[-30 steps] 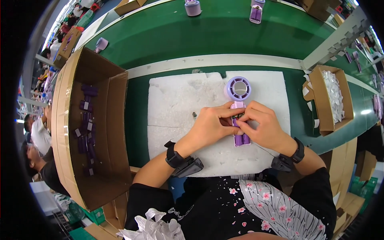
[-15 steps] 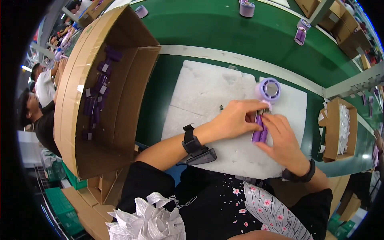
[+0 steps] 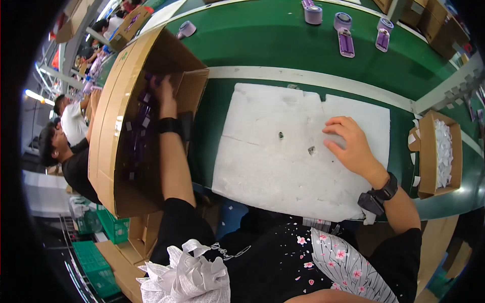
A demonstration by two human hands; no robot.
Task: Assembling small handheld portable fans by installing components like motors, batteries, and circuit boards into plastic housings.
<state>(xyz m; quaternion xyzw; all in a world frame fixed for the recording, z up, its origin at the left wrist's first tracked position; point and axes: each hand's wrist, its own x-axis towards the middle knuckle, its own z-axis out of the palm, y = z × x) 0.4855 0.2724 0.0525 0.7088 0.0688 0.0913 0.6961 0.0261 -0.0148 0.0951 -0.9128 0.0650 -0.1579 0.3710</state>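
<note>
My left hand [image 3: 165,98] reaches into the tall cardboard box [image 3: 194,83] on the left. Its fingertips are beside the purple battery packs [image 3: 145,98], some with white labels; shadow and the packs hide whether it grips one. Over the right half of the white foam sheet [image 3: 257,116], my right hand [image 3: 351,149] holds nothing, its curved fingers and thumb apart. On the green surface beyond lies a light-purple handheld fan [image 3: 344,38], its round head away from me and purple cells showing in its handle.
More fans, one at the far right [image 3: 384,34] and one at the top [image 3: 312,14], lie on the green surface [image 3: 268,45]. A pale rail [image 3: 303,76] crosses before it. At right stands a small box [image 3: 427,156] of white pieces. A person [image 3: 76,156] is at left.
Both hands have let go of the fan, which has moved from the foam to the green surface beyond. My left hand has gone left into the box; the right stays over the foam.
</note>
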